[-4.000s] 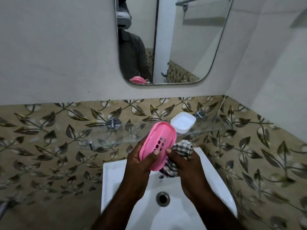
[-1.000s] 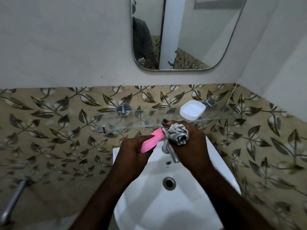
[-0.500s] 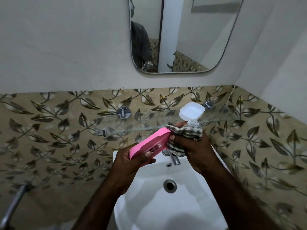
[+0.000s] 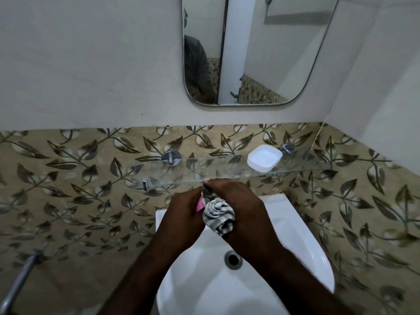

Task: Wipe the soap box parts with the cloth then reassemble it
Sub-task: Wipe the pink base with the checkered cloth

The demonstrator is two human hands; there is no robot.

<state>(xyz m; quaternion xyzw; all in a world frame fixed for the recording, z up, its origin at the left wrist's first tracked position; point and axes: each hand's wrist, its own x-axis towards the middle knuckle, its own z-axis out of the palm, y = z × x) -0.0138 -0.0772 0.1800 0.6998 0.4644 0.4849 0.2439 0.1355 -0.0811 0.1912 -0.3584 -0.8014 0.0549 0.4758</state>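
Both grips are closed tight over the basin. The left hand curls round the pink soap box part, and only a thin pink sliver shows between the two hands, the rest hidden behind the knuckles. The right hand has its grip bunched on the checked cloth, a grey-and-white wad pressed against that pink edge, with folds spilling out below the fingers. The hands touch each other, held just in front of the glass shelf.

Up on that shelf, towards its right end, sits the white soap box part, open side up, a rounded rectangle well apart from the hands.

Below them lies the white basin, its drain showing between the forearms. Leaf-patterned tiles run behind the shelf, plain pale wall above, and a rounded mirror hangs there. A metal bar angles in at lower left.
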